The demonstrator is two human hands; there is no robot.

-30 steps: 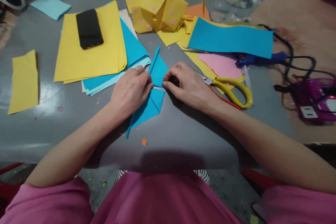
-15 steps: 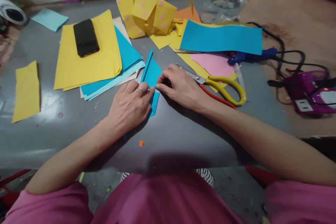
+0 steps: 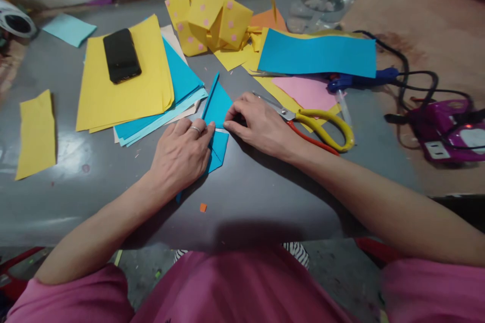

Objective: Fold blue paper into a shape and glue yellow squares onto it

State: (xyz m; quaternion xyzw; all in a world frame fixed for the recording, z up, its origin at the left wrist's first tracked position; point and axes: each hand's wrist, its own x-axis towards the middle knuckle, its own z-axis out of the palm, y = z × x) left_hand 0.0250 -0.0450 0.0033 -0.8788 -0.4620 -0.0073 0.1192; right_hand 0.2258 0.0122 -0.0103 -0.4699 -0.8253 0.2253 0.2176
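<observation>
A folded sheet of blue paper [image 3: 220, 104] lies on the grey table, with creased flaps and a narrow point at its upper end. Across its left side rests my left hand [image 3: 182, 147], a ring on one finger, its bent fingers pressing the paper down and hiding part of it. My right hand [image 3: 258, 123] pinches the right edge of the same paper between thumb and fingers. Scissors [image 3: 303, 117] with yellow and red handles lie just beyond my right hand. A small orange paper scrap [image 3: 203, 207] sits nearer to me.
Left of centre, a black phone [image 3: 122, 55] rests on stacked yellow paper [image 3: 155, 86]. Behind stand folded yellow dotted paper shapes [image 3: 206, 12]. At right are a flat blue strip [image 3: 318, 53], a blue glue gun [image 3: 364, 79] and a purple power strip [image 3: 443, 128] with cords.
My left hand has slid slightly left and down along the blue paper, uncovering more of its lower creased flap. My right hand keeps its pinch at the edge.
</observation>
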